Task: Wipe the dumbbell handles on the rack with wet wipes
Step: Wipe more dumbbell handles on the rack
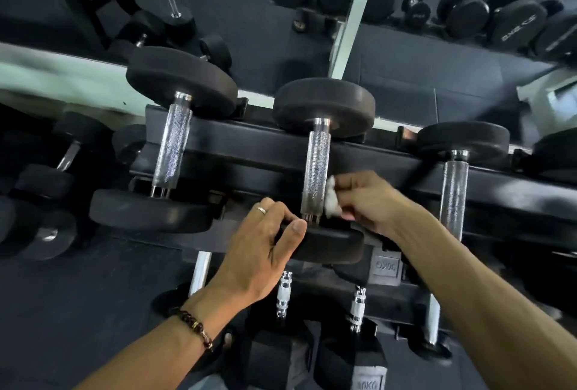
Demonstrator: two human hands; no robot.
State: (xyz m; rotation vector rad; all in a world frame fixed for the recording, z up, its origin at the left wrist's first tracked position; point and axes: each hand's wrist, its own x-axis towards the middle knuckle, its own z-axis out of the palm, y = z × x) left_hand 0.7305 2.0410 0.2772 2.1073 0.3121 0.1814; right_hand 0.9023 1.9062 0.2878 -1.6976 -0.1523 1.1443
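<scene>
Two hands work at the middle dumbbell (318,171) on the top tier of the rack (249,152). The right hand (365,199) has its fingers curled round a crumpled white wet wipe (331,199) and presses it against the right side of the knurled handle (316,174), low down near the chrome collar. The left hand (265,242) grips the near weight head (327,246) of that same dumbbell: the thumb lies on the head's upper edge just beside the collar, and the fingers wrap over its left rim. A silver ring (261,209) shows on one finger of this hand, and a beaded bracelet (195,325) circles the left wrist.

Outward from there, the dumbbell lies across the rack's black rails, its far head (324,105) resting towards the mirror (406,55). Just to the left lies a second dumbbell (171,146) with the same knurled steel bar, tilted slightly, and to the right a third dumbbell (456,177), apart from the right forearm that crosses in front of it. Below the hands, on a lower tier, two hex dumbbells (356,311) stand with ringed chrome grips, one head marked 30KG. More round-headed dumbbells sit at the far left, partly in shadow. The mirror behind the rack reflects further dumbbells, one marked 40KG, above dark floor matting.
</scene>
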